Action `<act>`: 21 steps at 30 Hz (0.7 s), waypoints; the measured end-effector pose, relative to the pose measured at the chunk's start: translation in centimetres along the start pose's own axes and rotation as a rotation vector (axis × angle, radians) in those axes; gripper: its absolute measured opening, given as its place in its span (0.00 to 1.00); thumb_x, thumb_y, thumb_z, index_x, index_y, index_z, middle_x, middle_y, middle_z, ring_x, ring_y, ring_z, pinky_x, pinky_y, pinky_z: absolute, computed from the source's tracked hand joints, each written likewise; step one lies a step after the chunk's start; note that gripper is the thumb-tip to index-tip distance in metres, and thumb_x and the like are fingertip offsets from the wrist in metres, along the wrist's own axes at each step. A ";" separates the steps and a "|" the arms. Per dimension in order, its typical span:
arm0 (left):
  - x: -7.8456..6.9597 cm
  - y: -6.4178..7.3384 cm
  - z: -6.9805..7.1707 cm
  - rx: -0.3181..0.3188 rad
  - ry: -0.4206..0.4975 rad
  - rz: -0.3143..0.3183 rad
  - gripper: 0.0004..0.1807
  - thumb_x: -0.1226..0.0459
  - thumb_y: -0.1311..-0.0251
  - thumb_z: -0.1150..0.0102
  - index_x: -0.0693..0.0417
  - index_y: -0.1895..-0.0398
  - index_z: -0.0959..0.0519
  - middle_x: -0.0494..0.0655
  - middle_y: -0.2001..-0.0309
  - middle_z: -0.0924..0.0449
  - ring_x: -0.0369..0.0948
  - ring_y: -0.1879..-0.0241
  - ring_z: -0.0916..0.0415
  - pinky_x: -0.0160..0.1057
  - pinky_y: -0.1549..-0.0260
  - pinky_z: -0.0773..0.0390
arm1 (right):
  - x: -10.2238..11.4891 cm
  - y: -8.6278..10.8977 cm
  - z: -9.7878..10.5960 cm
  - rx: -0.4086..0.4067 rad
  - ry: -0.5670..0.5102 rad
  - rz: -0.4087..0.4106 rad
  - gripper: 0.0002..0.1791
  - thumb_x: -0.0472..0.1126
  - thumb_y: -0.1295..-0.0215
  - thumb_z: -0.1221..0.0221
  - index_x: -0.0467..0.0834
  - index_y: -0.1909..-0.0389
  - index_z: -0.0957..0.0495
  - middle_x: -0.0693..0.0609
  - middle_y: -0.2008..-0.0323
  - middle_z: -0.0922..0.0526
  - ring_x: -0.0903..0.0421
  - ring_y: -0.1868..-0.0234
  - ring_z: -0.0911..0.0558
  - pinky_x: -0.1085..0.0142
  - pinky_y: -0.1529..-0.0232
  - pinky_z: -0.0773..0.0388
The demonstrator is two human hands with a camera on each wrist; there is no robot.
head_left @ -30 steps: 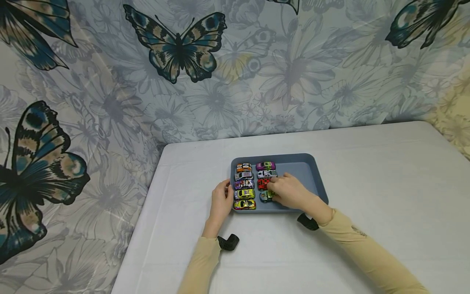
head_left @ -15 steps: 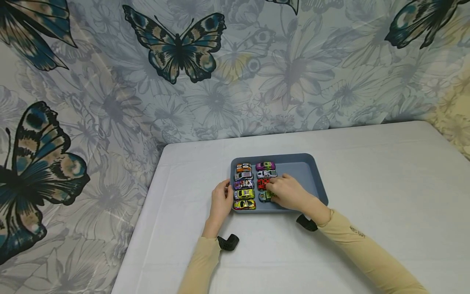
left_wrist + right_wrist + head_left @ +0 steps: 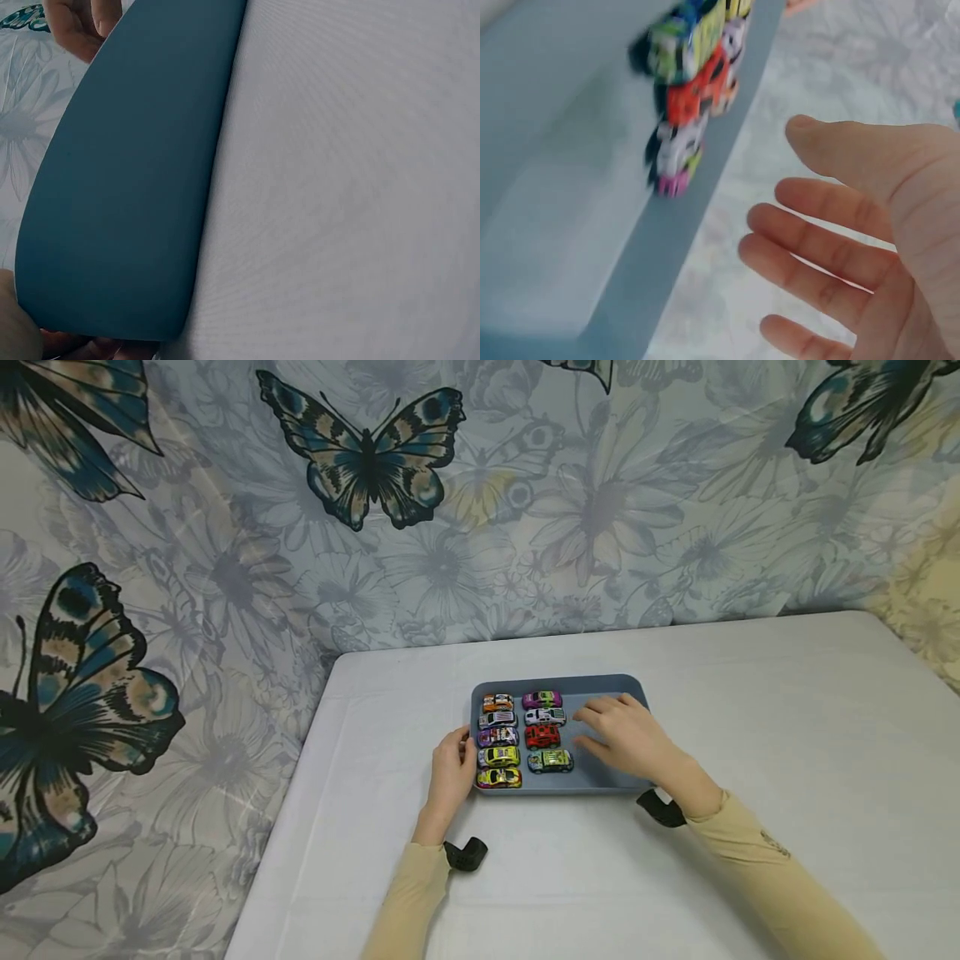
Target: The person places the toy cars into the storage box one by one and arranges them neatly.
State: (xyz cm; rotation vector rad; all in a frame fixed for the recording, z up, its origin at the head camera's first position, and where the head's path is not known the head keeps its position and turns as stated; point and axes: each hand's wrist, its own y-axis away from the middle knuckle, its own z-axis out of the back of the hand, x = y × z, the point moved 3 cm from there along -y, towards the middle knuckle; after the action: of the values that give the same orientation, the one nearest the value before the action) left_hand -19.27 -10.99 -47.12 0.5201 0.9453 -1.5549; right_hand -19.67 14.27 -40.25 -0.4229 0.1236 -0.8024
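A grey-blue tray point(image 3: 570, 788) holds small toy cars in two columns. My left hand point(image 3: 452, 768) grips the tray's left side; in the left wrist view the tray wall point(image 3: 127, 180) hides most of its fingers. The right hand point(image 3: 626, 735) is over the tray's right part, fingers spread and holding nothing. Just left of it are a green toy car point(image 3: 551, 762), a red one point(image 3: 542, 737), a white one point(image 3: 545, 717) and a purple one point(image 3: 542, 699). In the right wrist view, the fingers point(image 3: 817, 255) are apart from the red toy car point(image 3: 697, 90).
The left column has several cars, from an orange car point(image 3: 498, 702) at the back to a yellow car point(image 3: 498, 777) at the front. A white cloth point(image 3: 750, 710) covers the table. Behind it hangs a butterfly-patterned curtain point(image 3: 600, 527).
My right hand has let go of the green toy car and moved right, its fingers spreading. The green car now shows fully in its column. The left hand has not moved.
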 end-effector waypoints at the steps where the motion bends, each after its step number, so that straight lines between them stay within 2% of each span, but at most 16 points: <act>1: -0.1 0.0 0.0 -0.003 -0.001 -0.007 0.15 0.71 0.36 0.53 0.72 0.49 0.26 0.61 0.59 0.22 0.45 0.66 0.23 0.37 0.69 0.21 | -0.4 0.3 0.3 -0.015 0.000 -0.015 0.17 0.44 0.52 0.31 0.39 0.63 0.19 0.46 0.66 0.19 0.48 0.64 0.20 0.53 0.65 0.29; 6: -0.2 -0.2 0.1 -0.005 -0.021 -0.006 0.15 0.70 0.35 0.53 0.72 0.49 0.27 0.61 0.60 0.22 0.46 0.66 0.23 0.39 0.68 0.21 | -2.4 1.7 1.3 -0.064 0.012 -0.088 0.21 0.43 0.51 0.32 0.36 0.57 0.20 0.43 0.62 0.19 0.45 0.61 0.21 0.49 0.62 0.29; 10: -0.2 -0.4 0.2 -0.011 -0.072 -0.015 0.17 0.67 0.33 0.53 0.70 0.46 0.28 0.60 0.57 0.23 0.47 0.61 0.23 0.41 0.62 0.22 | -3.7 3.0 1.8 -0.109 0.017 -0.138 0.25 0.42 0.53 0.31 0.34 0.54 0.22 0.40 0.61 0.20 0.42 0.59 0.22 0.46 0.60 0.30; 15: -0.2 -0.7 0.9 -0.008 -0.191 -0.131 0.20 0.62 0.32 0.53 0.65 0.42 0.29 0.60 0.48 0.26 0.51 0.48 0.28 0.47 0.47 0.29 | -4.7 4.5 1.8 -0.151 0.016 -0.185 0.27 0.41 0.53 0.32 0.33 0.52 0.24 0.38 0.58 0.21 0.41 0.56 0.24 0.44 0.61 0.32; 18: -0.2 -1.0 1.5 0.039 -0.303 -0.208 0.23 0.58 0.31 0.55 0.61 0.38 0.33 0.60 0.40 0.32 0.54 0.40 0.36 0.52 0.41 0.38 | -4.9 5.2 1.6 -0.141 0.037 -0.214 0.28 0.43 0.50 0.34 0.32 0.50 0.25 0.37 0.54 0.23 0.40 0.53 0.26 0.42 0.59 0.34; 21: -0.1 -1.3 2.1 0.102 -0.434 -0.233 0.29 0.51 0.31 0.59 0.57 0.32 0.39 0.59 0.33 0.42 0.55 0.33 0.48 0.57 0.38 0.47 | -5.1 5.8 1.4 -0.121 0.054 -0.247 0.30 0.45 0.47 0.36 0.33 0.46 0.27 0.36 0.49 0.25 0.39 0.50 0.27 0.41 0.55 0.35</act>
State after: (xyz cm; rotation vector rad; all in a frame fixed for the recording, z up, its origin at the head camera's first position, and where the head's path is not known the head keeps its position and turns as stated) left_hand -20.12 -12.65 -45.50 0.1301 0.6089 -1.8378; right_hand -18.93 21.93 -41.64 -0.5382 0.1730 -1.0530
